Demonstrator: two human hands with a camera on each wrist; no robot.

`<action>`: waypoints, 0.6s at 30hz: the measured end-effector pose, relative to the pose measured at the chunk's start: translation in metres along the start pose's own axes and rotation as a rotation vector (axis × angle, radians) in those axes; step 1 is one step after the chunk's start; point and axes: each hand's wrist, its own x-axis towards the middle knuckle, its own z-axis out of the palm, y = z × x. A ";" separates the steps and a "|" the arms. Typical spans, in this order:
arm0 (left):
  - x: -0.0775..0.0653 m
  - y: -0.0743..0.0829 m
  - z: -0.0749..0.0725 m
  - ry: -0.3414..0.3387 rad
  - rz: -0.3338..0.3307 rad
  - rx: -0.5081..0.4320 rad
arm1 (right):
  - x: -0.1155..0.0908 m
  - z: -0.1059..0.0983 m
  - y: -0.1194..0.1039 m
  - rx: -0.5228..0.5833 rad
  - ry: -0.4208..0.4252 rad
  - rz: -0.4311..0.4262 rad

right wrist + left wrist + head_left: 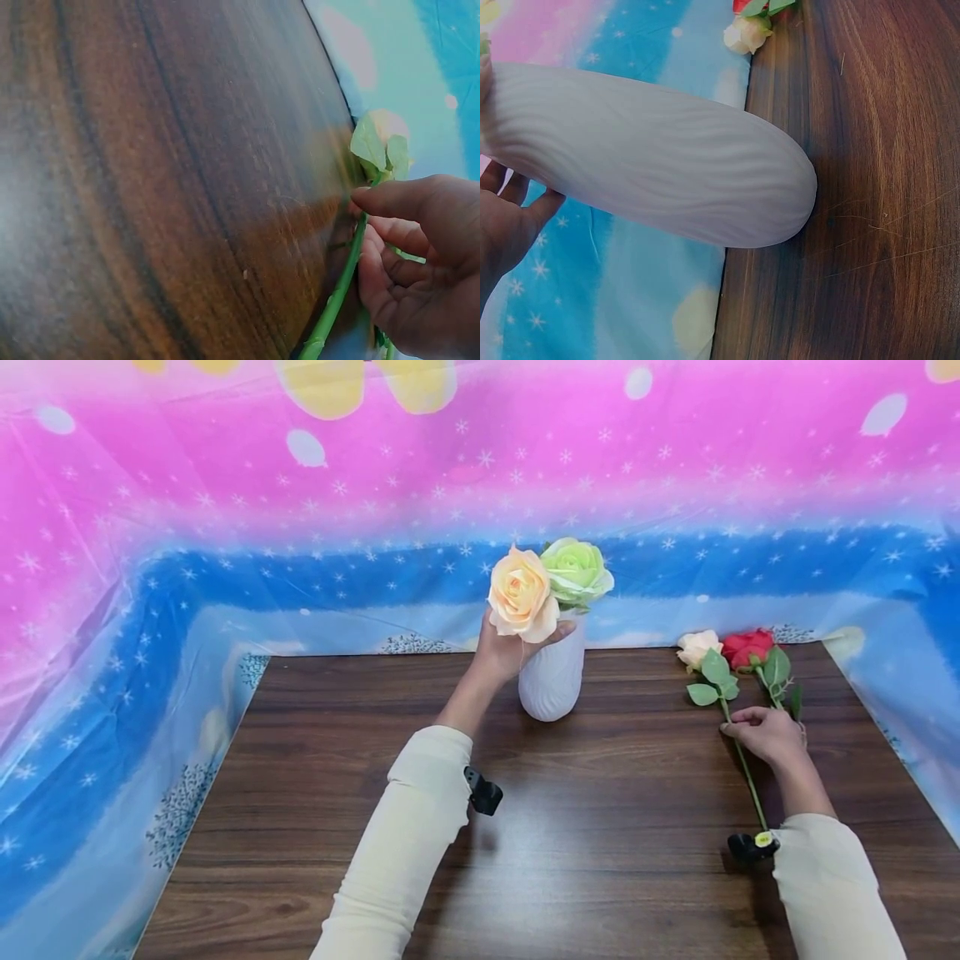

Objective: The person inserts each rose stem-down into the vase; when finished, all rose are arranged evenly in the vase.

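Observation:
A white vase [551, 681] with wavy ridges holds a peach rose [522, 594] and a light green rose [576, 572]. My left hand [504, 647] grips the vase near its top, partly hidden behind the peach rose. In the left wrist view, fingers [546, 208] curl round the vase's upper end. On the right side, my right hand [772, 735] pinches the green stem [346, 281] of a cream rose [699, 649] between thumb and fingers. A red rose [747, 648] lies right beside the cream one, its lower stem hidden by the right hand.
The dark wooden table [600, 835] ends at the back against a pink and blue snowflake cloth [420, 493], which also hangs along the sides. Black wrist cameras sit on both sleeves, the left one [483, 792] above the table.

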 end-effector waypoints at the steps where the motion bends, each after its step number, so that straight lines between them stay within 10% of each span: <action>1: 0.000 0.000 0.000 0.000 -0.001 0.005 | 0.001 0.000 0.000 -0.002 -0.002 0.003; 18: 0.000 0.000 -0.001 0.045 0.072 0.259 | 0.005 -0.005 -0.003 -0.009 -0.040 0.053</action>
